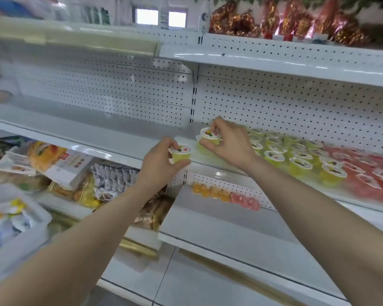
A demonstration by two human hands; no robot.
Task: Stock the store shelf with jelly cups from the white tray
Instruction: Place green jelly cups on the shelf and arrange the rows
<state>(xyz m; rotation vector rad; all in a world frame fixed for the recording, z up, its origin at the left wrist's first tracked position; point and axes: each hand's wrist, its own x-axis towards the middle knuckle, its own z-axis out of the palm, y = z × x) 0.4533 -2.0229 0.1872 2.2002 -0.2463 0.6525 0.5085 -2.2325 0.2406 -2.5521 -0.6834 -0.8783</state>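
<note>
My left hand (158,163) grips a yellow jelly cup (181,155) at the front edge of the white shelf (111,138). My right hand (228,142) pinches another yellow jelly cup (210,135) just above a yellow cup that stands on the shelf. To the right, rows of yellow jelly cups (296,157) and pink jelly cups (367,168) fill the same shelf. The white tray (31,215) sits at the lower left with several cups inside.
A lower shelf (219,228) carries a few orange and pink cups (226,195) at its back. Snack bags and boxes (60,164) crowd the shelf at left. Pegboard backs the shelves. Shiny red and gold decorations (285,21) sit on top.
</note>
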